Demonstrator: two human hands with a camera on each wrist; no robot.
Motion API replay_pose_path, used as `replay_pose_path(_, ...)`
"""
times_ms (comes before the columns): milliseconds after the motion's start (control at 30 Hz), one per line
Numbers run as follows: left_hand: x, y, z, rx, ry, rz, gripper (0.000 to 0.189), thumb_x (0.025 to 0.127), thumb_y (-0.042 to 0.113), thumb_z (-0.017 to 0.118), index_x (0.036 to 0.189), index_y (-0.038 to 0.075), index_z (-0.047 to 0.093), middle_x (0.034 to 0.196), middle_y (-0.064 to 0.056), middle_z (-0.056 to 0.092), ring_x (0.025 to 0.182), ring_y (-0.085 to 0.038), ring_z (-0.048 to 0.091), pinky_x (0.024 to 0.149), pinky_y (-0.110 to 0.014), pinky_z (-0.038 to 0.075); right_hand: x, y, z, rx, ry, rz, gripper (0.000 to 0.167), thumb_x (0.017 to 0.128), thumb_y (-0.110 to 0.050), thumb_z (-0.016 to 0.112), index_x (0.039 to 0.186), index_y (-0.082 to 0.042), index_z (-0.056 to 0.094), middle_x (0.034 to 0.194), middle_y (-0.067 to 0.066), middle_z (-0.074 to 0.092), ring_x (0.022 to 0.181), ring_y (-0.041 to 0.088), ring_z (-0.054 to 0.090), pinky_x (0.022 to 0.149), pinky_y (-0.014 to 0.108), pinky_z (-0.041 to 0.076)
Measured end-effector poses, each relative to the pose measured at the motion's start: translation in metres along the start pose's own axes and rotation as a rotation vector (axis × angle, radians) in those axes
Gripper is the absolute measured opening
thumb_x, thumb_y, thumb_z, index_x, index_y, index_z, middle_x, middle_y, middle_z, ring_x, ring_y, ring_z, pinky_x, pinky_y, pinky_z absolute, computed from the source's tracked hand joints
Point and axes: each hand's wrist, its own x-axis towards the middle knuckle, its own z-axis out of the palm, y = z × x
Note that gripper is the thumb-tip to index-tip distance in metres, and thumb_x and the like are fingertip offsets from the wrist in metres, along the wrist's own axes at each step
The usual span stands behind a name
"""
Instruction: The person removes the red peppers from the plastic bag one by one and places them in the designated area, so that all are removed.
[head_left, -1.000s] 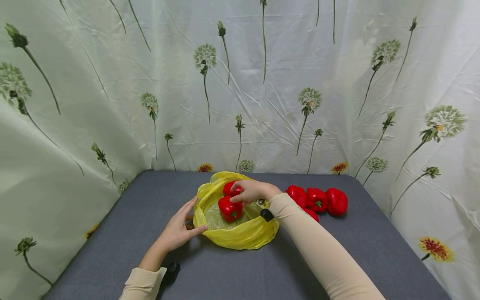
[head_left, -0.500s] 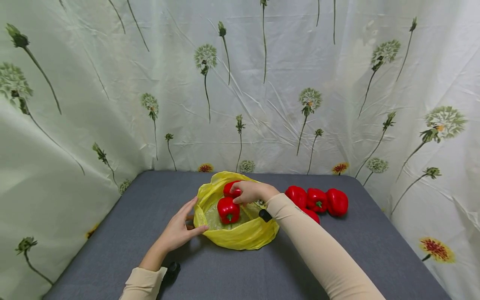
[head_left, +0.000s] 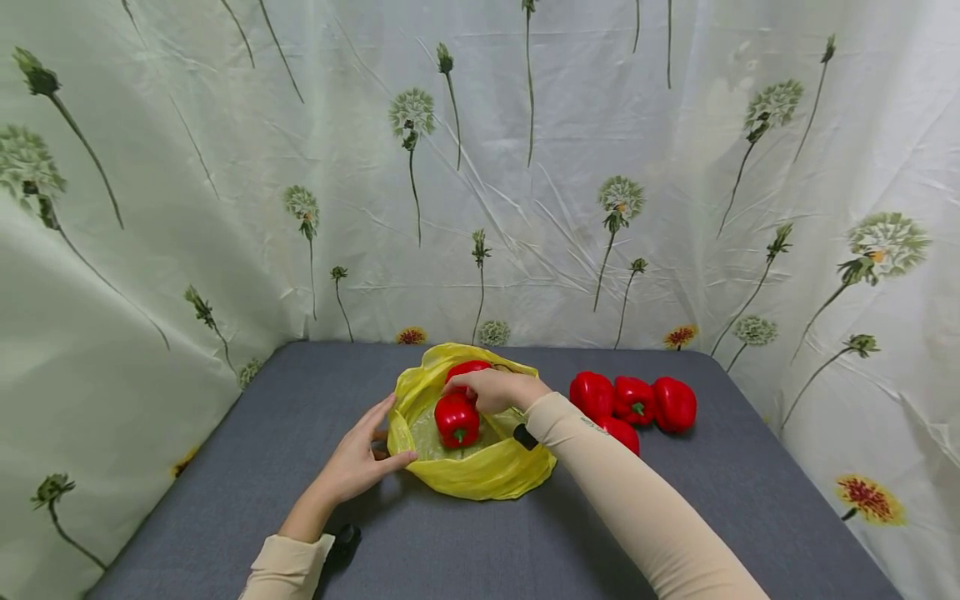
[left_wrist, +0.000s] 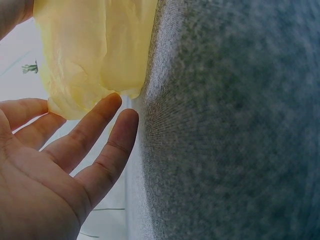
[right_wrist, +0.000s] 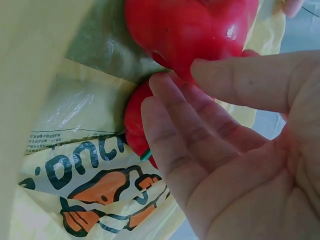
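Note:
A yellow plastic bag (head_left: 480, 477) lies on the table with its mouth spread wide, and two red bell peppers are inside. The front pepper (head_left: 456, 422) has its green stem towards me; the back pepper (head_left: 467, 369) is partly hidden by my right hand (head_left: 491, 390). That hand reaches into the bag between them. In the right wrist view its fingers are loosely extended, thumb near one pepper (right_wrist: 192, 30) and fingertips near the other (right_wrist: 136, 117); contact is hard to tell. My left hand (head_left: 358, 457) rests on the bag's left side with fingers spread, fingertips touching the plastic (left_wrist: 100, 45).
Several more red bell peppers (head_left: 632, 400) stand grouped on the grey table (head_left: 720, 500) right of the bag, one partly behind my right sleeve (head_left: 630, 483). A flowered curtain (head_left: 555, 208) hangs behind and at both sides.
The front pepper shifted slightly left and nearer me, then stayed put. My right hand has let go of it and moved a little, its fingers now over the gap between the peppers. My left hand stayed still.

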Motion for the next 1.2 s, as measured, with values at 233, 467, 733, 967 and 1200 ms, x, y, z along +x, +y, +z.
replay_pose_path(233,0.0008,-0.0012,0.0,-0.004,0.002,0.0,0.104,0.092,0.036,0.088,0.172,0.01,0.026,0.176,-0.019,0.028,0.134,-0.044,0.064,0.094,-0.039,0.065,0.0024,-0.0012,0.0051,0.012,-0.038,-0.004,0.067,0.095,0.013,0.063,0.151,-0.024,0.062,0.142,0.007,0.066,0.128,0.023,0.058,0.112,0.041,0.052)
replay_pose_path(467,0.001,-0.0009,0.0002,-0.002,-0.002,0.005,0.103,0.092,0.036,0.087,0.171,0.01,0.026,0.176,-0.02,0.028,0.135,-0.044,0.064,0.093,-0.038,0.065,0.0007,-0.0026,0.0052,0.054,-0.037,0.02,0.066,0.093,0.009,0.072,0.15,-0.02,0.061,0.145,0.009,0.064,0.128,0.025,0.059,0.113,0.044,0.052)
replay_pose_path(733,0.0008,-0.0023,0.0008,0.001,0.003,0.001,0.103,0.092,0.035,0.087,0.171,0.01,0.026,0.176,-0.02,0.028,0.134,-0.045,0.064,0.094,-0.04,0.065,-0.0031,-0.0071,0.0065,0.041,-0.009,0.082,0.054,0.095,-0.017,0.082,0.145,-0.019,0.061,0.145,0.007,0.064,0.135,0.026,0.058,0.116,0.047,0.05)
replay_pose_path(967,0.0006,-0.0034,0.0014,0.002,0.007,0.002,0.103,0.092,0.034,0.087,0.171,0.009,0.026,0.176,-0.019,0.029,0.134,-0.045,0.064,0.094,-0.04,0.065,-0.0006,-0.0079,0.0062,0.003,0.026,0.043,0.048,0.094,-0.03,0.085,0.133,-0.013,0.064,0.128,0.005,0.069,0.117,0.02,0.063,0.106,0.04,0.055)
replay_pose_path(1200,0.0012,-0.0029,0.002,-0.005,0.009,0.013,0.103,0.092,0.035,0.087,0.171,0.01,0.026,0.176,-0.019,0.029,0.133,-0.045,0.065,0.093,-0.04,0.066,0.004,-0.0102,0.0063,0.003,0.044,-0.023,0.06,0.09,-0.021,0.089,0.142,-0.01,0.062,0.136,0.011,0.067,0.128,0.028,0.063,0.112,0.042,0.054)
